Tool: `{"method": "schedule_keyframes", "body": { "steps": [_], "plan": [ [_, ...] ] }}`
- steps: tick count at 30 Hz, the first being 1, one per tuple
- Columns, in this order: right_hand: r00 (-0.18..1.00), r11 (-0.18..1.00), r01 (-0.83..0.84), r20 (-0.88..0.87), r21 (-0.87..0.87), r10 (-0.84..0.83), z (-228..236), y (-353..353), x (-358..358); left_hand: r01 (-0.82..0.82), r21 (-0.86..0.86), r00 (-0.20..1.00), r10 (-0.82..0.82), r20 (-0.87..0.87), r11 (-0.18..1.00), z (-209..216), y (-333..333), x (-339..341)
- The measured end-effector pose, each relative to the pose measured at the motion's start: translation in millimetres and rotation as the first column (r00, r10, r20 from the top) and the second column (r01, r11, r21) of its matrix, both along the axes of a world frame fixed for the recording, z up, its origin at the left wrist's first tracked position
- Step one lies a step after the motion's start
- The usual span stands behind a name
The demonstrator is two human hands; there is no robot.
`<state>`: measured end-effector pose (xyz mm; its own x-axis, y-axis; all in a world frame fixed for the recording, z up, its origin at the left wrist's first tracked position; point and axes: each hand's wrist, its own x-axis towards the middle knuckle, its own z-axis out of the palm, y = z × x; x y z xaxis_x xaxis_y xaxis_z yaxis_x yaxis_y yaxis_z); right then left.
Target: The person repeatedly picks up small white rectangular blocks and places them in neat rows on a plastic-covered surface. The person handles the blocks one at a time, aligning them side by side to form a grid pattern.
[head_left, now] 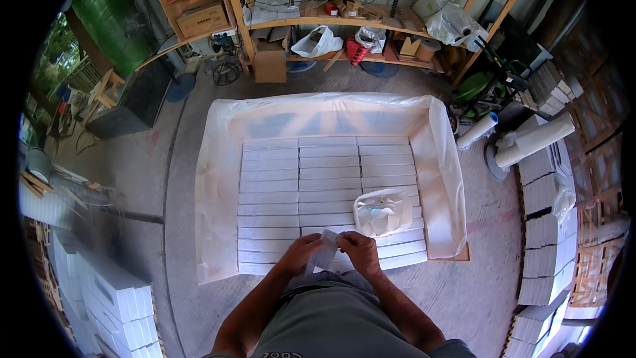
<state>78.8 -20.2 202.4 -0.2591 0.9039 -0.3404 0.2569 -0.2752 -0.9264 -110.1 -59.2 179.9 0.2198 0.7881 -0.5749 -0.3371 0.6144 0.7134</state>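
Between my hands, close to my body, is a small pale grey, partly see-through sheet or packet (323,253); its exact kind is unclear. My left hand (302,253) is closed on its left side, and my right hand (360,250) pinches its upper right corner. Just beyond them stands a large bin lined with milky plastic film (444,179). Inside lie rows of long white boxes (329,182) in three columns. On the boxes, ahead of my right hand, rests a white tub or bag (383,213) with small pale pieces in it.
Stacked white boxes line the floor at left (116,292) and right (540,225). Rolls of film (536,139) stand beyond the bin's right side. A wooden shelf (318,23) with clutter and fans runs along the back. A flattened carton (270,67) leans there.
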Motion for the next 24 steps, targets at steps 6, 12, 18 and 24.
{"method": "schedule_keyframes", "body": {
  "steps": [6, 12, 18, 24],
  "plan": [
    [0.976, 0.971, -0.100, -0.213, -0.218, 0.052, 8, 9, 10, 0.000, 0.019, 1.000, 0.000, -0.013, 1.000, 4, 0, 2],
    [0.877, 0.885, -0.155, -0.473, -0.439, -0.081, -1, 7, 16, 0.039, -0.006, 0.999, -0.039, 0.029, 0.999, 9, -1, 0],
    [0.877, 0.901, -0.178, -0.479, -0.396, -0.037, -3, 6, 15, 0.068, -0.026, 0.998, -0.068, -0.005, 0.997, 23, 0, 0],
    [0.970, 0.941, -0.191, -0.204, -0.278, 0.136, 2, 9, 9, 0.101, -0.015, 0.988, -0.102, -0.113, 0.995, 12, -1, -3]
  ]
}}
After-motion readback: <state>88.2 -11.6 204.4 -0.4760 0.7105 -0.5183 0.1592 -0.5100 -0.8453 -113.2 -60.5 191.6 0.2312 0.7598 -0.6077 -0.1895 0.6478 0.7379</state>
